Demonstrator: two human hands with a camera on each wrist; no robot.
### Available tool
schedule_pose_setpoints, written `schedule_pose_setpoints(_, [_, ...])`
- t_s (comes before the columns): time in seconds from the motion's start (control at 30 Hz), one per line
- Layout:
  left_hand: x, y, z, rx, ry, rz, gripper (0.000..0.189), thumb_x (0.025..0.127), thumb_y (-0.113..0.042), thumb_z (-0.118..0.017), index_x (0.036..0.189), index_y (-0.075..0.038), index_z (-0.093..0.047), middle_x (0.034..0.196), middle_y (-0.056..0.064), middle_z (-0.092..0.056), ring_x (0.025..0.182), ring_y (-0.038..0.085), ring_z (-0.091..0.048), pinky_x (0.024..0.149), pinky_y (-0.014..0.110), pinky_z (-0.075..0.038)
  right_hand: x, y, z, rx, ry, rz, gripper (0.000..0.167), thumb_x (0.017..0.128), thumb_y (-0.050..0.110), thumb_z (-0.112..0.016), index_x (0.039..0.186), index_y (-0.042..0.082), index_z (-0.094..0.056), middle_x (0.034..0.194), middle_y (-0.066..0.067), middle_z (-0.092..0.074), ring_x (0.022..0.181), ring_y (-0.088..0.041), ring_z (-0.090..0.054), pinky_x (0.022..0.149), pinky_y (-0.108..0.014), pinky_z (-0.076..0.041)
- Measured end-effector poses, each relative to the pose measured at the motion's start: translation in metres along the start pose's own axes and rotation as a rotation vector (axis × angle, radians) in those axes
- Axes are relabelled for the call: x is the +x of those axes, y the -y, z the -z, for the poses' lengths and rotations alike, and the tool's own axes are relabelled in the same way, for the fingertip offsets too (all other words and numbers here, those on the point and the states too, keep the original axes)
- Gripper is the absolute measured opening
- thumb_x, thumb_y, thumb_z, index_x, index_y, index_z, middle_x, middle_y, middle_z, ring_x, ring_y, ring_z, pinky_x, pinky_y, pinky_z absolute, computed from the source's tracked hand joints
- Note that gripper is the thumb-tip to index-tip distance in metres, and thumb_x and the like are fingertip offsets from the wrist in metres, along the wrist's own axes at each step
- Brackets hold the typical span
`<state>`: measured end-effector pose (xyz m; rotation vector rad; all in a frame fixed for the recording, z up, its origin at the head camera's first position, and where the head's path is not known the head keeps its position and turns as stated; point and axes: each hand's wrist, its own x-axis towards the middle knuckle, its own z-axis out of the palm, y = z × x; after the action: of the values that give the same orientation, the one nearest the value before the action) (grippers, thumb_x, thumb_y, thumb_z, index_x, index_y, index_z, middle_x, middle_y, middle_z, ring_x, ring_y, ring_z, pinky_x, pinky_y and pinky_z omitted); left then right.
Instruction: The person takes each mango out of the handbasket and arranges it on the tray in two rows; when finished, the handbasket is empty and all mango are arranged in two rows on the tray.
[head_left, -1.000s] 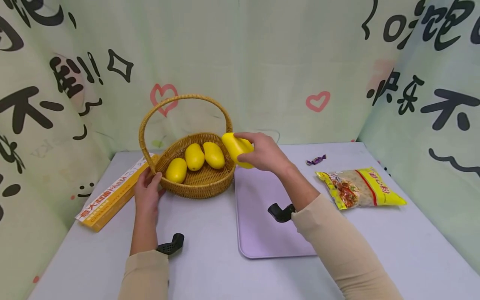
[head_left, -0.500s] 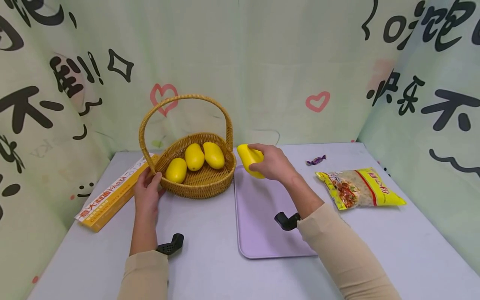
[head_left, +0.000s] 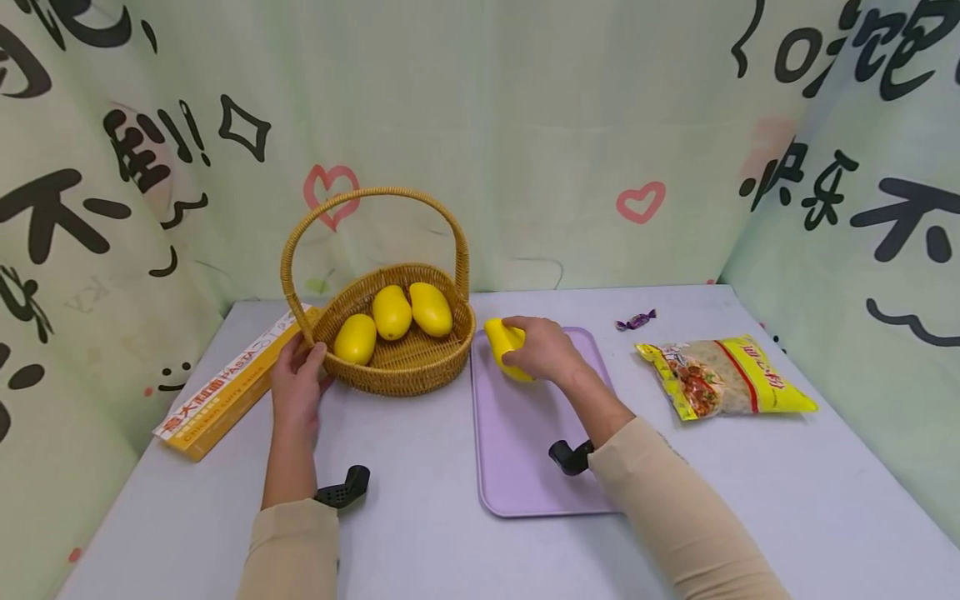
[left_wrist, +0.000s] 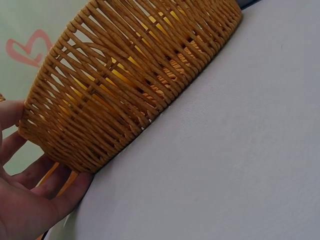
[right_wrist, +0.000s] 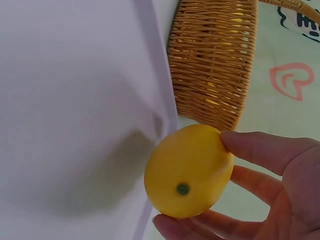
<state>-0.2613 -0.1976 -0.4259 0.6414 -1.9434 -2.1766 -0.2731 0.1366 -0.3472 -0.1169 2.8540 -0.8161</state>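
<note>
A yellow mango [head_left: 501, 345] is held by my right hand [head_left: 547, 350] above the far left part of a lilac tray [head_left: 525, 471]. In the right wrist view the thumb and fingers pinch the mango [right_wrist: 187, 167], whose small green stem spot faces the camera. My left hand [head_left: 297, 390] grips the left end of a wicker basket [head_left: 401, 382] near the foot of its tall handle. In the left wrist view its fingers curl against the basket's woven side [left_wrist: 115, 85]. Several mangoes lie in the basket, among them one mango [head_left: 392, 312] in the middle.
A long yellow pasta box [head_left: 232, 383] lies left of the basket, close to my left hand. Right of the tray are a purple wrapped candy [head_left: 636, 320] and a yellow food packet [head_left: 723, 377]. Printed curtains [head_left: 555, 150] enclose the table at the back and sides.
My right hand has carried the mango from beside the basket's right rim rightward and down to over the tray. The left hand stays on the basket.
</note>
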Motion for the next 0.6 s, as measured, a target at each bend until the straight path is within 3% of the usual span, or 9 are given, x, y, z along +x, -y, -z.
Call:
schedule_pose_setpoints(0.37, [-0.0018, -0.0022, -0.0002, -0.005, 0.004, -0.002, 0.059, 0.106, -0.037, -0.057, 0.161, -0.038, -0.034, 0.163, 0.000, -0.039, 0.148, 0.021, -0.042, 0.120, 0.044, -0.042, 0.0013, -0.0005, -0.0095, -0.090, 0.061, -0.039, 0.064, 0.092, 0.025, -0.070, 0.152, 0.013, -0.052, 0.151, -0.020, -0.054, 0.117, -0.034, -0.055, 0.099, -0.047, -0.051])
schedule_pose_setpoints(0.47, [-0.0012, -0.0020, 0.0002, -0.002, 0.005, 0.000, 0.058, 0.107, -0.037, -0.057, 0.161, -0.038, -0.035, 0.163, 0.000, -0.040, 0.147, 0.021, -0.042, 0.120, 0.045, -0.042, 0.0013, -0.0001, -0.0078, -0.093, 0.090, -0.050, 0.065, 0.093, 0.026, -0.070, 0.154, 0.014, -0.050, 0.151, -0.020, -0.053, 0.110, -0.032, -0.057, 0.092, -0.043, -0.055])
schedule_pose_setpoints(0.6, [0.0002, -0.0012, 0.0011, -0.006, 0.012, 0.003, 0.058, 0.107, -0.037, -0.056, 0.160, -0.039, -0.035, 0.163, 0.001, -0.039, 0.147, 0.021, -0.042, 0.120, 0.045, -0.042, 0.0010, 0.0009, -0.0048, -0.072, 0.134, -0.076, 0.067, 0.093, 0.024, -0.069, 0.156, 0.017, -0.048, 0.150, -0.020, -0.053, 0.093, -0.026, -0.060, 0.073, -0.032, -0.056])
